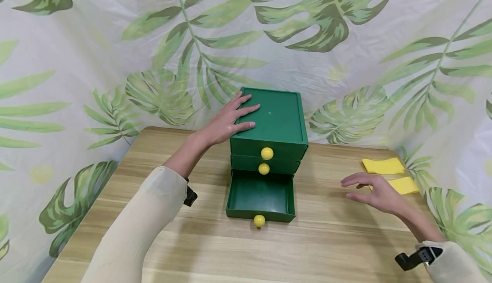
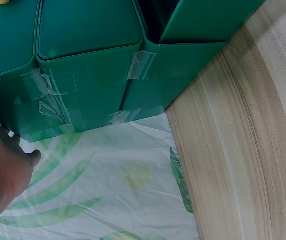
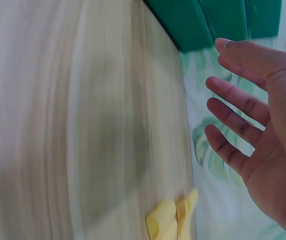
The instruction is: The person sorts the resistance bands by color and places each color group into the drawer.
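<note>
A green three-drawer cabinet (image 1: 274,116) with round yellow knobs stands toward the back of the table. Its bottom drawer (image 1: 259,193) is pulled out and holds nothing visible. My left hand (image 1: 230,118) rests with spread fingers on the left side of the cabinet's top. In the left wrist view, clear tape (image 2: 52,100) joins the stacked units on their side. To the right of the cabinet, my right hand (image 1: 376,193) hovers with relaxed fingers and nothing in it. Two folded yellow cloths (image 1: 382,166) lie beyond and beside that hand, the nearer one partly covered by it.
The wooden table (image 1: 200,249) has rounded back corners. Close behind it hangs a white curtain (image 1: 292,69) printed with green leaves. Black straps (image 1: 419,258) circle both wrists over pale sleeves.
</note>
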`<state>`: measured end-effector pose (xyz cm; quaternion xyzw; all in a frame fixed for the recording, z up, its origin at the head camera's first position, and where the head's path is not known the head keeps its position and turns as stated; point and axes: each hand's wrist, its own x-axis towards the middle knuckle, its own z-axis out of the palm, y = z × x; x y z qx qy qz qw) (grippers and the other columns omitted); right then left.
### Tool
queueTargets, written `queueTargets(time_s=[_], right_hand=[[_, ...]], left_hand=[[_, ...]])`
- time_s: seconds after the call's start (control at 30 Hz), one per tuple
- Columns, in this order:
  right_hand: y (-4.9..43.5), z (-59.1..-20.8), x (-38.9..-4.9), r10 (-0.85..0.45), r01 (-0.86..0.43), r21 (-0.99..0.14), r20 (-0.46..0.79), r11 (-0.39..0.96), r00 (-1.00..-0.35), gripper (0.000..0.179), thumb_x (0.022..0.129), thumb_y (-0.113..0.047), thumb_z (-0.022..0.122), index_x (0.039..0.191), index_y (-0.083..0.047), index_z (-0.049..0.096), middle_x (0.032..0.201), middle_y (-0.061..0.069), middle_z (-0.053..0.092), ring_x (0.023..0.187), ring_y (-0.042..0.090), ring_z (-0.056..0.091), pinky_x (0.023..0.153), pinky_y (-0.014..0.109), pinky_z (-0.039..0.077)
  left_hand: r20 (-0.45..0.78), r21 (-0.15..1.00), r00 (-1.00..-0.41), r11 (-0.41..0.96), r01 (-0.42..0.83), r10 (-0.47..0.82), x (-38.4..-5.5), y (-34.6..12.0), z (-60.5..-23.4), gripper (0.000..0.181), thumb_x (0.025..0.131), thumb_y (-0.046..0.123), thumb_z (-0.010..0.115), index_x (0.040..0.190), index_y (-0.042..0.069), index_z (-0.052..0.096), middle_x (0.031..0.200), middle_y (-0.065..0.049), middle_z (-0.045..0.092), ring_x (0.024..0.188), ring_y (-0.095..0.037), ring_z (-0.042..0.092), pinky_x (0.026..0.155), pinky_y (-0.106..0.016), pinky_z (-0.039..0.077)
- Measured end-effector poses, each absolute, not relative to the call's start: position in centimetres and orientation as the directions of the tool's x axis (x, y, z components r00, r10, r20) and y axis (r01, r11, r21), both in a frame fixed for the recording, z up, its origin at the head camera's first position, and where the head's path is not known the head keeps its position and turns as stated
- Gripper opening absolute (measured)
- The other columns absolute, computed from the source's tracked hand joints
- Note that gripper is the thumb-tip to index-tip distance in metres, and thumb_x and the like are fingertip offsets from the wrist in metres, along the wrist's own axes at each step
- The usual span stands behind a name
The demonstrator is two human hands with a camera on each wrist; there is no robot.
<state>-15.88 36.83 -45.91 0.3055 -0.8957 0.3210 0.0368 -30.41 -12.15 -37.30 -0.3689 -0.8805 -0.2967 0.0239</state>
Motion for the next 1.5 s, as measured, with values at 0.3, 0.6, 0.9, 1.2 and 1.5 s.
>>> queueTargets(time_s=[0.3,0.6,0.9,1.2,1.5], right_hand=[[41.5,-45.3,-16.5,-0.437,-0.512,-0.508,0.27,0.692,-0.858,0.035,0.084,0.001,0.087,0.112,-0.018,0.081,0.119,0.007,0.076,0.114,-0.016,0.056,0.085,0.012,0.049],[45.5,-44.9,-17.1,-0.348,-0.4,-0.534,0.2,0.745,-0.916,0.029,0.087,-0.005,0.086,0.114,-0.013,0.081,0.125,-0.019,0.068,0.113,-0.02,0.051,0.086,0.009,0.045],[49.6,-45.4,-17.6,-0.254,-0.284,-0.515,0.131,0.808,-0.958,0.029,0.09,-0.015,0.085,0.116,-0.003,0.079,0.121,-0.04,0.054,0.114,-0.029,0.035,0.083,0.008,0.042],[52.5,-46.4,-17.5,-0.221,-0.239,-0.54,0.099,0.807,-0.97,0.034,0.092,-0.017,0.084,0.119,0.004,0.076,0.122,-0.047,0.047,0.113,-0.031,0.033,0.082,0.004,0.042],[54.3,-47.7,-17.2,-0.15,-0.136,-0.516,0.015,0.846,-0.989,0.044,0.095,-0.023,0.082,0.128,0.005,0.072,0.146,0.005,0.063,0.119,-0.013,0.047,0.079,0.004,0.043]], left_hand=[[0.258,0.511,-0.729,0.551,0.66,0.634,-30.3,-12.1,-37.3,0.064,0.109,0.048,0.053,0.166,0.022,0.04,0.178,-0.008,0.013,0.165,-0.027,-0.008,0.129,-0.06,0.006],[0.253,0.516,-0.731,0.551,0.656,0.634,-30.2,-12.2,-37.3,0.063,0.109,0.048,0.054,0.166,0.022,0.04,0.178,-0.008,0.013,0.165,-0.026,-0.009,0.129,-0.06,0.005],[0.26,0.516,-0.733,0.551,0.655,0.628,-30.2,-12.3,-37.4,0.064,0.109,0.05,0.053,0.165,0.023,0.041,0.178,-0.007,0.013,0.165,-0.027,-0.008,0.129,-0.059,0.005],[0.262,0.512,-0.731,0.551,0.659,0.63,-30.3,-12.3,-37.5,0.063,0.109,0.049,0.053,0.165,0.023,0.041,0.178,-0.008,0.013,0.165,-0.028,-0.007,0.129,-0.06,0.006],[0.267,0.523,-0.728,0.54,0.659,0.631,-30.2,-12.2,-37.3,0.062,0.109,0.047,0.054,0.165,0.021,0.042,0.178,-0.009,0.014,0.165,-0.028,-0.007,0.129,-0.06,0.005]])
